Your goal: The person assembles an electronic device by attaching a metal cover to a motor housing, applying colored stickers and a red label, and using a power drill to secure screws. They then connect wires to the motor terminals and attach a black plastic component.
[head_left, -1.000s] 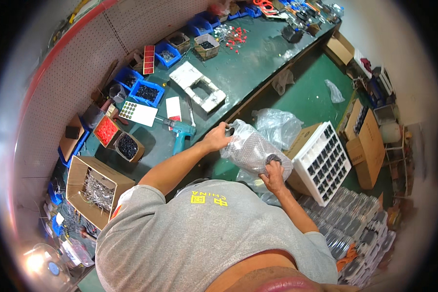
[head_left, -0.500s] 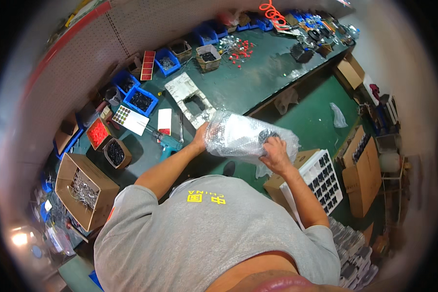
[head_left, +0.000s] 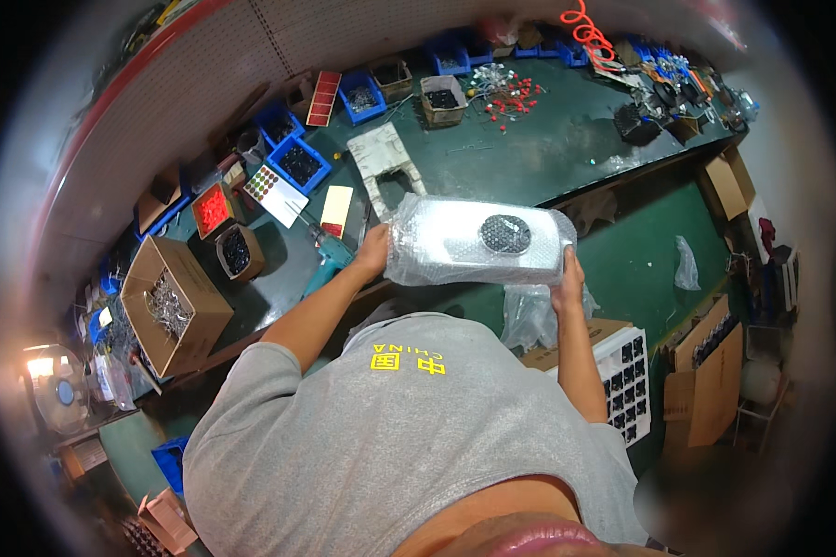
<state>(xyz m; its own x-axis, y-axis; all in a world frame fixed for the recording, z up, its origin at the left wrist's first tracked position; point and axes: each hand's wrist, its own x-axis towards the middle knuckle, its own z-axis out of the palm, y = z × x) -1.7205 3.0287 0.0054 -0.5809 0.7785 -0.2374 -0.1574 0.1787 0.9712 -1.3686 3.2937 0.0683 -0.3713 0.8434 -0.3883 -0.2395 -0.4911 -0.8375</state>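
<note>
I hold a long white part wrapped in clear bubble plastic [head_left: 478, 241] level in front of my chest, over the edge of the green workbench [head_left: 548, 148]. A round dark grille shows through the wrap near its middle. My left hand [head_left: 373, 251] grips its left end and my right hand [head_left: 569, 277] grips its right end from below. A loose clear plastic bag [head_left: 529, 316] hangs just under the part.
On the bench lie a white moulded frame [head_left: 381, 158], blue bins of small parts [head_left: 297, 162], a red tray [head_left: 212, 209], a teal power screwdriver [head_left: 330, 255] and red-tipped wires [head_left: 506, 93]. A cardboard box of metal parts [head_left: 167, 306] sits at left. A white divided crate [head_left: 627, 376] stands at right.
I have lifted the wrapped part from beside the divided crate up toward the bench and turned it level. My hands have shifted out to its two ends.
</note>
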